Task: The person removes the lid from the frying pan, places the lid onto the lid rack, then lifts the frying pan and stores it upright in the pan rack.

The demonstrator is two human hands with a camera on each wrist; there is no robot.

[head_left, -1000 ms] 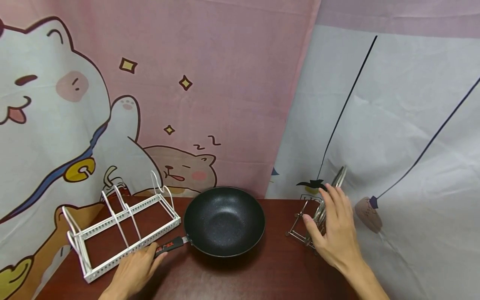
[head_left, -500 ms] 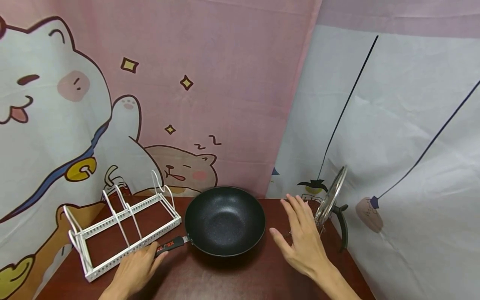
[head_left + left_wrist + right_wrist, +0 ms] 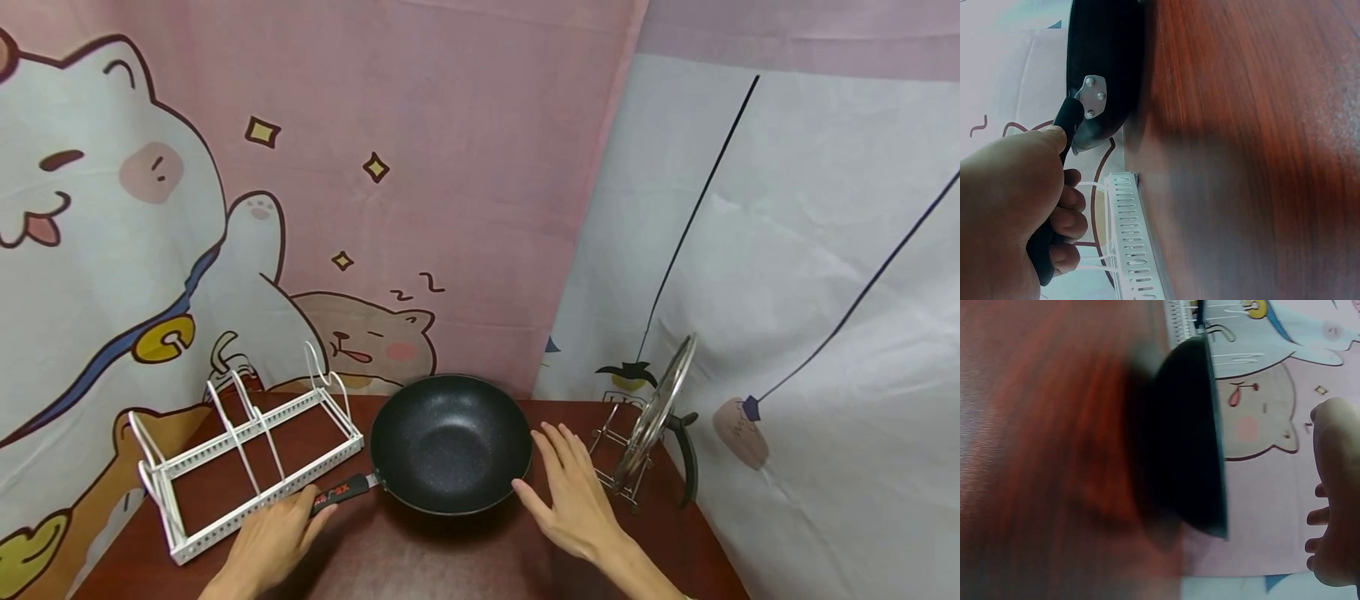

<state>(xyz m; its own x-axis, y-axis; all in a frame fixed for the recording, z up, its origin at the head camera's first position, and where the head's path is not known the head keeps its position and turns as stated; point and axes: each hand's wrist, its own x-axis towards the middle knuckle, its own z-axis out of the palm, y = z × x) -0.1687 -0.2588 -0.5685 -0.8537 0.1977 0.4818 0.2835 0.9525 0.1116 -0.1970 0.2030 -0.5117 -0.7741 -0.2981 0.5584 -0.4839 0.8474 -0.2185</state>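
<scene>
A black wok (image 3: 452, 446) with a dark speckled inside stands in the middle of the table, its handle (image 3: 341, 492) pointing to the front left. My left hand (image 3: 272, 533) grips that handle; in the left wrist view the fingers (image 3: 1067, 222) curl round it below the riveted bracket (image 3: 1094, 97). Just off the wok's right rim is my right hand (image 3: 570, 498), fingers spread and nothing in them. In the right wrist view, the right hand (image 3: 1338, 494) appears at the right edge, apart from the wok (image 3: 1188, 437).
At the left lies a white rack (image 3: 247, 467) with upright wire loops, close by the wok handle. A wire stand (image 3: 611, 450) at the right holds a glass lid (image 3: 660, 408) on edge, its dark handle (image 3: 686, 458) facing right. Printed cloth (image 3: 480, 208) hangs behind the reddish-brown table (image 3: 450, 562).
My right hand has moved left from the lid and wire stand to the wok's right rim, uncovering both. The left hand keeps its grip on the wok handle.
</scene>
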